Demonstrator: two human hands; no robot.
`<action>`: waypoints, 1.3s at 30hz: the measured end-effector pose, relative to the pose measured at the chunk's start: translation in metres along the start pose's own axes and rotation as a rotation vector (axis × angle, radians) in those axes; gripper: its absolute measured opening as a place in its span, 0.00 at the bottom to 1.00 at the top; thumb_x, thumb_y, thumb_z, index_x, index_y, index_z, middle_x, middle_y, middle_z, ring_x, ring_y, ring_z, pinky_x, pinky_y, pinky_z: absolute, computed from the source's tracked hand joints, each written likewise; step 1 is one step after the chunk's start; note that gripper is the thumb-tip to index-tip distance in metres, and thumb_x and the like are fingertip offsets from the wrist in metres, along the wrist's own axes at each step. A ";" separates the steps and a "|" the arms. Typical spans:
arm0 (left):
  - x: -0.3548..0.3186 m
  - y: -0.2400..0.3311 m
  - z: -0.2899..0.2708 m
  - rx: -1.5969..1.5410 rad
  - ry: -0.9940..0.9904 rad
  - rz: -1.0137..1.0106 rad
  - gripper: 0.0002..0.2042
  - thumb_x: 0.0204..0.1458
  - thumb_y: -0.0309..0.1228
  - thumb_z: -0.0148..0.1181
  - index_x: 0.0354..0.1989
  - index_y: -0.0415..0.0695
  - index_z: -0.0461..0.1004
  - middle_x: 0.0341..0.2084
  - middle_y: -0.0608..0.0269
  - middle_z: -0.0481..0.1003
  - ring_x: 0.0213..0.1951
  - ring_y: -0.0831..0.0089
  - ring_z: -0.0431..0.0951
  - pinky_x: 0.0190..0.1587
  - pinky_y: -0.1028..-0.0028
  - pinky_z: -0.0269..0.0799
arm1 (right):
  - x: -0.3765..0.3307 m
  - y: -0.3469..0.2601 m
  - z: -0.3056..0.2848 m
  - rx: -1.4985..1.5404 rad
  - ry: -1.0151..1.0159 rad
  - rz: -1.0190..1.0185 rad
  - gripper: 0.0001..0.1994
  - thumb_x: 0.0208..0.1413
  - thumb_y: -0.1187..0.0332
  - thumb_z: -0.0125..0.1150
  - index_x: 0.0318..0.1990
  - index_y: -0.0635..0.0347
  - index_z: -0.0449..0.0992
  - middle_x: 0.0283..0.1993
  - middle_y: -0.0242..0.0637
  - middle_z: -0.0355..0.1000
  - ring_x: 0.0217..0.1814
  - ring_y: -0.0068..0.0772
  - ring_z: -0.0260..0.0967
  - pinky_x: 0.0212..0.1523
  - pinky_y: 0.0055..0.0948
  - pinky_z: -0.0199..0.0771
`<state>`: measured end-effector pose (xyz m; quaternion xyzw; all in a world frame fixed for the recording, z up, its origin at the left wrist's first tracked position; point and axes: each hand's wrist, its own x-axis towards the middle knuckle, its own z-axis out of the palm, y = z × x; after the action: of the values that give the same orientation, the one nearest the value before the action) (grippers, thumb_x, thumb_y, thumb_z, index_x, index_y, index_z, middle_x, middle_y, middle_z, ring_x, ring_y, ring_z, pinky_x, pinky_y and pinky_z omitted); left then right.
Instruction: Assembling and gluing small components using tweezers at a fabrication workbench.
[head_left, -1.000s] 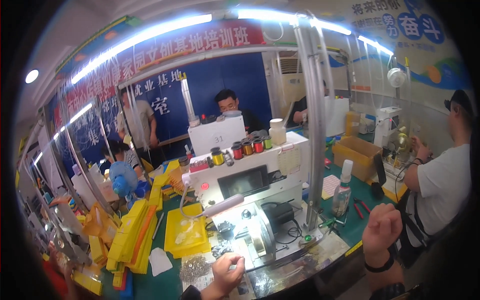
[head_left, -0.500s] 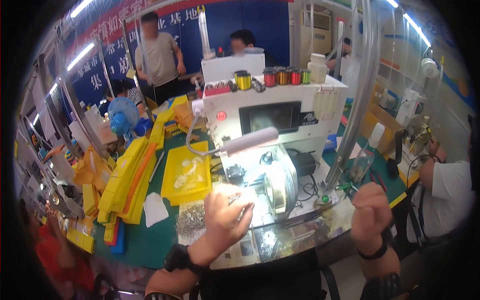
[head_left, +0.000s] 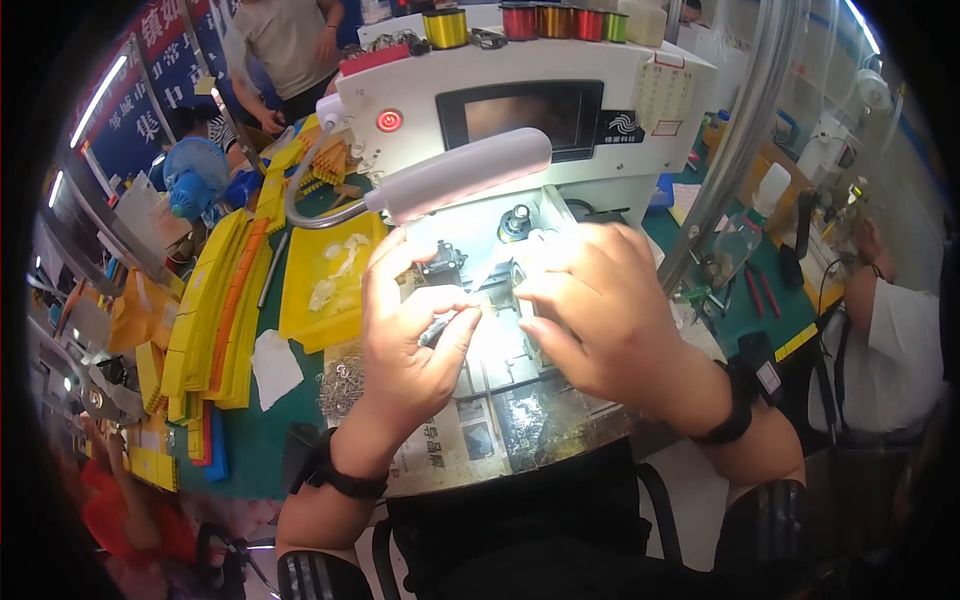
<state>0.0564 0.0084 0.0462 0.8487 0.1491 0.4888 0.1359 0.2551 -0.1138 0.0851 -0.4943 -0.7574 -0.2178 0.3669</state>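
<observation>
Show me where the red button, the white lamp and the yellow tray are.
red button point(head_left: 389, 120): head view, centre of its face.
white lamp point(head_left: 465, 172): head view, middle of its head.
yellow tray point(head_left: 300, 300): head view, bare floor.

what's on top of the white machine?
Spools of wire stand on the machine: one yellow spool, then a red-to-green row. A white container sits right of them; the frame edge cuts off whatever lies behind.

The lamp point(head_left: 455, 175) hangs before the machine point(head_left: 520, 110), trays point(head_left: 215, 310) left, spools point(head_left: 520, 20) on top.

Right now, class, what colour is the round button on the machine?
Red, clearest in the head view.
</observation>
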 end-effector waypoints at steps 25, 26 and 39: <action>-0.006 0.006 0.007 0.032 0.045 0.057 0.09 0.45 0.24 0.72 0.36 0.42 0.80 0.43 0.51 0.77 0.50 0.49 0.74 0.56 0.55 0.69 | 0.012 0.010 0.023 0.107 -0.005 0.012 0.08 0.41 0.73 0.72 0.31 0.53 0.80 0.38 0.32 0.76 0.48 0.40 0.74 0.67 0.55 0.62; -0.007 0.006 0.008 0.042 0.062 0.072 0.09 0.45 0.24 0.72 0.36 0.42 0.80 0.43 0.51 0.76 0.50 0.49 0.74 0.56 0.55 0.69 | 0.012 0.010 0.023 0.108 0.013 -0.005 0.08 0.41 0.73 0.72 0.31 0.53 0.80 0.38 0.32 0.76 0.48 0.41 0.74 0.67 0.56 0.62; -0.006 0.011 0.020 0.339 -0.023 0.090 0.07 0.42 0.27 0.73 0.32 0.48 0.83 0.53 0.45 0.73 0.62 0.39 0.67 0.65 0.47 0.60 | -0.065 0.063 0.013 0.705 0.146 0.991 0.06 0.58 0.77 0.65 0.42 0.66 0.81 0.38 0.31 0.79 0.42 0.16 0.73 0.45 0.22 0.72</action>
<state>0.0727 -0.0057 0.0358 0.8708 0.1895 0.4526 -0.0295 0.3236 -0.1169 0.0247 -0.6203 -0.4366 0.2093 0.6171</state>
